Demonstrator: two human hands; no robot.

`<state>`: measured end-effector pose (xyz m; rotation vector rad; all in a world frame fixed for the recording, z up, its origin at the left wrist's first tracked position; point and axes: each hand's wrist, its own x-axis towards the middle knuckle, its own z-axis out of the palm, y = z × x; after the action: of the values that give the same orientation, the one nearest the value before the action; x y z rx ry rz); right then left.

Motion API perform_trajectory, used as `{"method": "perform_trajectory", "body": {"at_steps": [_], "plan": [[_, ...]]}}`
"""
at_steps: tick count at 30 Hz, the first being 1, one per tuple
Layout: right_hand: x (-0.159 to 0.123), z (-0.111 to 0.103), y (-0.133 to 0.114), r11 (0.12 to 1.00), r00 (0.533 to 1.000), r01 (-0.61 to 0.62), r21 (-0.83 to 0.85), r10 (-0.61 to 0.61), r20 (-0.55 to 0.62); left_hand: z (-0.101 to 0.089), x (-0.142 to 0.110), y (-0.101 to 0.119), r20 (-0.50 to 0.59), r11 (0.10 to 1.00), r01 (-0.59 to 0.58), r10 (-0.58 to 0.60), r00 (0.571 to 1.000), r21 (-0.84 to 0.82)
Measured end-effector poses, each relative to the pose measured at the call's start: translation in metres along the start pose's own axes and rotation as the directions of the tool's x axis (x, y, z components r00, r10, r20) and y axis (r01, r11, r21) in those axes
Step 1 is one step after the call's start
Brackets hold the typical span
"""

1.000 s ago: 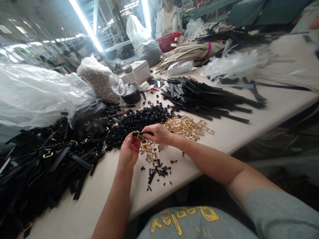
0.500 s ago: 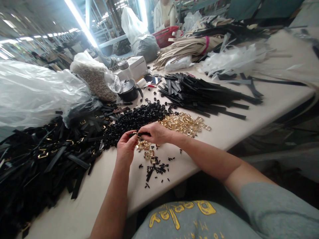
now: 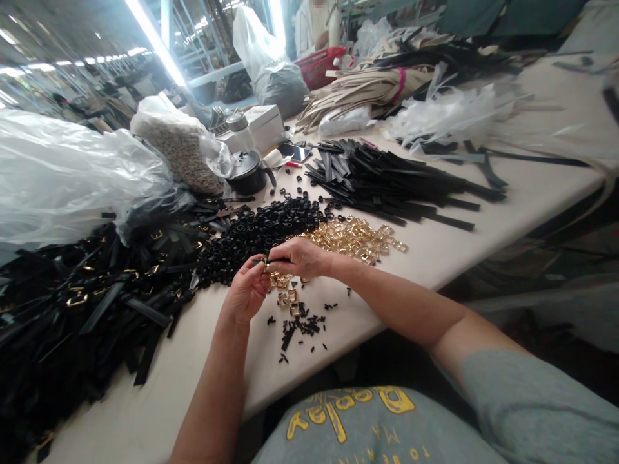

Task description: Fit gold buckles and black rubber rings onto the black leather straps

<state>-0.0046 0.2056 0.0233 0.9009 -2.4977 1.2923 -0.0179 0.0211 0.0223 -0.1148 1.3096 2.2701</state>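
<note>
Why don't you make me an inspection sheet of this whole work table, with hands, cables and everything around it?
Surface: pale table, heaped with parts.
Work things: dark strip with a gold-coloured piece, held; black loops, gold-coloured buckles and black strips in separate heaps.
Clutter: lidded black pot, clear jar, phone; small black bits scattered near the table's front edge.
Hands: left hand and right hand both pinch the dark strip.
Cables: nothing seen.
Surroundings: red basket, bright tube light; another person partly visible behind.
</note>
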Motion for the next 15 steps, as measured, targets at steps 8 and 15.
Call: {"method": "perform_trajectory", "body": {"at_steps": [8,15], "plan": [[0.0,-0.006,0.001,0.998,0.998,-0.013,0.063,0.009,0.06,0.004,-0.004,-0.001,0.03,0.991,-0.037,0.034,0.999,0.125],[-0.001,-0.009,-0.004,0.986,0.99,-0.128,0.109,0.12,0.081,0.011,-0.009,-0.001,0.054,0.978,-0.078,0.069,0.996,0.191]]}}
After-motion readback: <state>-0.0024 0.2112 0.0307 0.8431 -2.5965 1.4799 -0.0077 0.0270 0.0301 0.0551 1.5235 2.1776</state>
